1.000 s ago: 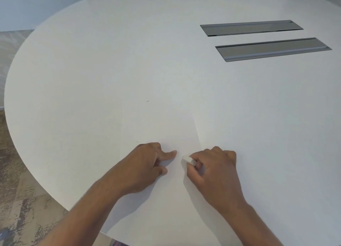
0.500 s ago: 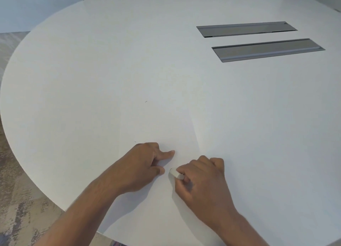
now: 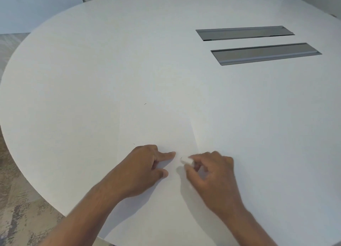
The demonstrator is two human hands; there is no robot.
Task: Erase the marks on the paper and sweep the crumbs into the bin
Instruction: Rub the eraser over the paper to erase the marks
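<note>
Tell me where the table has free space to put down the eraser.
Bare table left of the paper, and right of it below the two grey slots. Crowded only where left hand and right hand with eraser meet.

L hand (image 3: pixel 145 166) flat, R hand (image 3: pixel 212 173) pinched

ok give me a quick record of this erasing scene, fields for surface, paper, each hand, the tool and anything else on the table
surface: white round table
paper: white sheet, flat near the front edge
left hand: pressing the sheet down, index finger extended
right hand: pinching a white eraser against the sheet
marks: small dark fleck on the sheet
table fittings: two grey cable hatches, far right
bin: not in view
</note>
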